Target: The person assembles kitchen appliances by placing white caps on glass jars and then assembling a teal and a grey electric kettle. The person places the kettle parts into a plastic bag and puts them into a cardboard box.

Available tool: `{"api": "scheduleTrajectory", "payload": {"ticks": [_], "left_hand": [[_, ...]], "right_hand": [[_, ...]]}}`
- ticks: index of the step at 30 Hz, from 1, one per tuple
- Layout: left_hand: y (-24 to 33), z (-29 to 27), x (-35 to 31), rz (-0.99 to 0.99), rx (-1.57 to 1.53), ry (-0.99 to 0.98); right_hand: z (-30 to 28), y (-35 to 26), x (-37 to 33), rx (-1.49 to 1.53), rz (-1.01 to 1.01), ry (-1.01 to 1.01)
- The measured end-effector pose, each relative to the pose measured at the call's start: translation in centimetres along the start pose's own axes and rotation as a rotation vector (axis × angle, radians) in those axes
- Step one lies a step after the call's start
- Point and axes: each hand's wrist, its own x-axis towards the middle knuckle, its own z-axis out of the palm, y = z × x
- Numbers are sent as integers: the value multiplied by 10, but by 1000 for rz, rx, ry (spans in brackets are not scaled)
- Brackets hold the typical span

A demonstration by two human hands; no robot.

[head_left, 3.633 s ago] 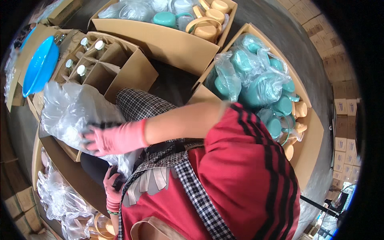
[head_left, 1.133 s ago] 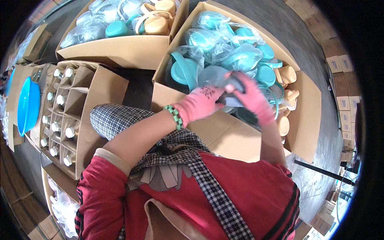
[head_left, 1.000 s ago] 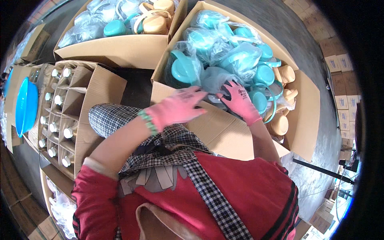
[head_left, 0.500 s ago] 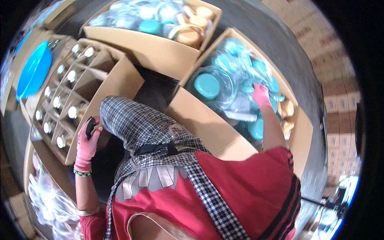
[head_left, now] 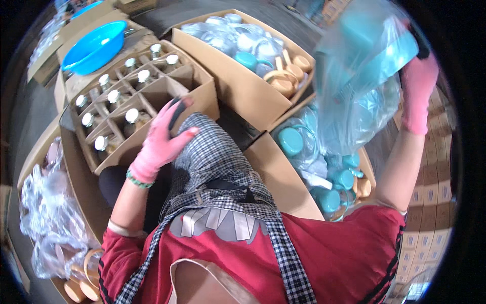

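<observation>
My right hand (head_left: 419, 83), in a pink glove with dark fingertips, is raised at the upper right. It grips the top of a clear plastic bag (head_left: 349, 116) with teal plastic parts inside, blurred by motion. The bag hangs over a carton (head_left: 283, 190) of teal-lidded, plastic-wrapped containers, hiding part of it. My left hand (head_left: 161, 139), gloved in pink, hovers by my knee with its fingers spread and nothing in it. Closest to it is a divided carton (head_left: 202, 96) holding several glass bottles with white caps, such as one bottle (head_left: 132, 117); some of its compartments hold no bottle.
Behind, another carton (head_left: 228, 68) holds wrapped clear containers, a teal lid and orange-tan lids and handles. A blue basin (head_left: 96, 48) sits on cardboard at the far left. Plastic-wrapped pieces (head_left: 50, 207) fill a carton at the near left. Stacked cartons (head_left: 425, 218) line the right.
My right hand has lifted the bag of teal parts up out of the right carton. My left hand has moved right and forward from the divided carton's side, fingers spreading. The view has shifted.
</observation>
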Motion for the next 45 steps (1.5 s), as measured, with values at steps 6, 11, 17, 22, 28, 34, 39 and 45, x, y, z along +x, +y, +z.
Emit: {"api": "scheduleTrajectory", "payload": {"ticks": [6, 11, 17, 22, 28, 34, 39, 45], "left_hand": [[9, -34, 31, 148, -117, 243], [45, -113, -25, -255, -266, 436], [46, -83, -134, -494, -126, 457], [19, -51, -191, -667, -107, 563], [13, -94, -178, -485, -652, 531], [-9, -43, -207, -470, 166, -17], [-25, -33, -219, -768, -794, 197], [20, -34, -140, -456, 215, 363]], "right_hand": [[38, -108, 32, 590, -161, -183], [31, -221, 13, 1195, -43, -374], [53, -253, -51, 1531, 201, -561], [77, -256, -172, 1603, 359, -766], [59, -245, -236, 1620, 227, -926], [82, -172, -225, 2065, 983, -1092], [63, -165, -90, 1582, 7, -746], [84, -156, -50, 1243, -69, -1306]]}}
